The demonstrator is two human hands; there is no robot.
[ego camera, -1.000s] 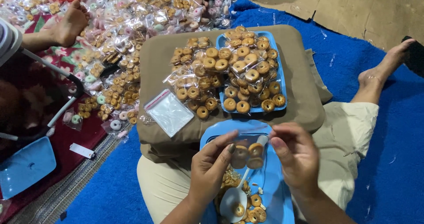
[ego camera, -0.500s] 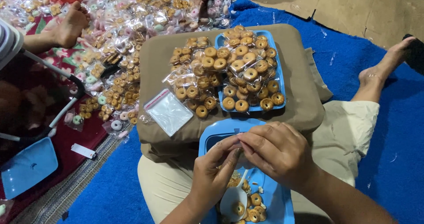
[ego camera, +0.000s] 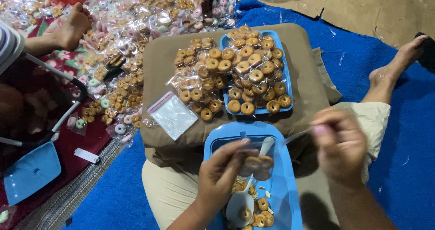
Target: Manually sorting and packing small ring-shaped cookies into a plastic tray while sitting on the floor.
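Note:
My left hand point(ego camera: 219, 175) holds a small clear bag point(ego camera: 257, 164) with a few ring-shaped biscuits in it, over the open blue container point(ego camera: 286, 184) on my lap. Blurred with motion, my right hand point(ego camera: 340, 144) is off to the right. Its fingers pinch a thin clear edge that stretches back to the bag. In the container lie loose biscuits point(ego camera: 262, 212) and a white spoon point(ego camera: 239, 203).
A brown cushion point(ego camera: 304, 71) on my lap carries a blue tray point(ego camera: 287, 71) heaped with bagged biscuits and a stack of empty zip bags point(ego camera: 172, 115). Many filled bags point(ego camera: 136, 21) cover the floor. Another person's foot point(ego camera: 72, 28) and a blue lid point(ego camera: 31, 172) are at left.
My right hand has pulled away to the right from the bag, drawing its clear edge out. The left hand stays over the container with the bag.

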